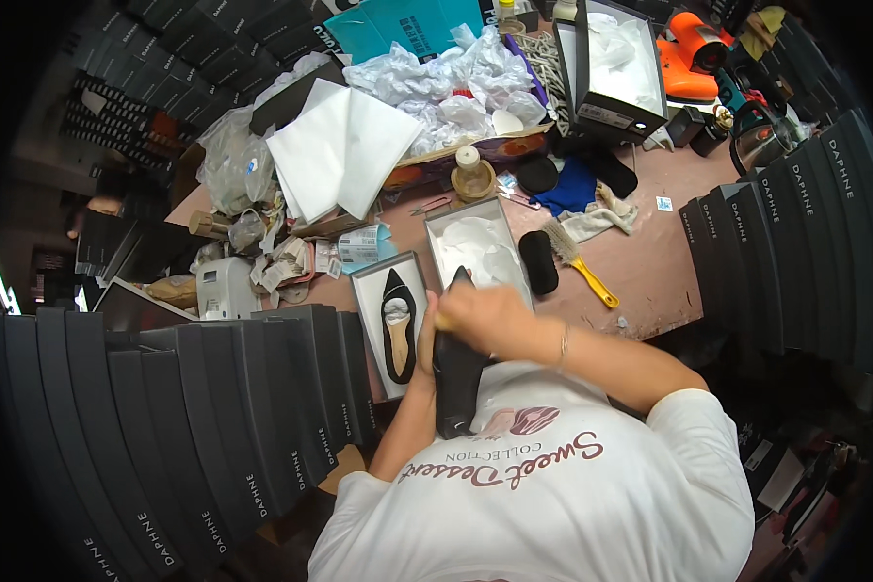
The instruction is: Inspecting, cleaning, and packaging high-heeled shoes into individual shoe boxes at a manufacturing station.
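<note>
A black pointed shoe (459,373) is held sole-up against my chest. My left hand (425,335) grips it from the left side. My right hand (480,310) is closed on a small tool with a yellowish end and presses it on the shoe near the toe. The matching black shoe (398,320) lies in a shoe box lid (371,286) just left of my hands. An open shoe box (436,233) with white tissue paper stands right behind my hands.
Stacks of black shoe boxes (213,427) stand at the left, and more black boxes (776,252) at the right. A yellow-handled brush (577,262) and a black pad (538,262) lie on the pink table (650,262). White paper sheets (339,145), crumpled tissue and another open box (611,68) fill the back.
</note>
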A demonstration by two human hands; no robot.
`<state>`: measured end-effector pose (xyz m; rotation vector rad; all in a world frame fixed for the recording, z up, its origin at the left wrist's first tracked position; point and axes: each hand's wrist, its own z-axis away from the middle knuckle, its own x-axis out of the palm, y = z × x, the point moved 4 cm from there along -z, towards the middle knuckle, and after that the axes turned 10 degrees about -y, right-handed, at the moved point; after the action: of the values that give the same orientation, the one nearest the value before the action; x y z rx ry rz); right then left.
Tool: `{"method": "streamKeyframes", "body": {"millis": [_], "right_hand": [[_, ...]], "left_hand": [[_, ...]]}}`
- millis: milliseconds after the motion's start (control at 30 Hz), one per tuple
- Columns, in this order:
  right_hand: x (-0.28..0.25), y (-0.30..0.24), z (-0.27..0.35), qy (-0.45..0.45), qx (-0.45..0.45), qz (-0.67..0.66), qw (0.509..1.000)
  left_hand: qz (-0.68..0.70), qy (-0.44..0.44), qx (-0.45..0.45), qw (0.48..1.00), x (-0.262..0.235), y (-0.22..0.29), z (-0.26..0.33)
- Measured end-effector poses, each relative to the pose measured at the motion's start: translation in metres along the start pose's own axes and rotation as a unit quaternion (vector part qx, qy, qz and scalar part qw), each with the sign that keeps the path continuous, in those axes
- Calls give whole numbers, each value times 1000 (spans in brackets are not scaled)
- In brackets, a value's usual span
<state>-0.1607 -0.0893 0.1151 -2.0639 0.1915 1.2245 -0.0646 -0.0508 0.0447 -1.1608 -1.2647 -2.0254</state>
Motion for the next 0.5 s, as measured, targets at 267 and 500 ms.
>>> {"method": "streamKeyframes", "body": {"millis": [267, 500], "right_hand": [[-6, 0, 10, 10, -47, -44, 998], [-22, -15, 39, -20, -129, -29, 991]], "left_hand": [[25, 83, 25, 996, 0, 1, -4], [25, -45, -44, 998, -7, -4, -2]]}}
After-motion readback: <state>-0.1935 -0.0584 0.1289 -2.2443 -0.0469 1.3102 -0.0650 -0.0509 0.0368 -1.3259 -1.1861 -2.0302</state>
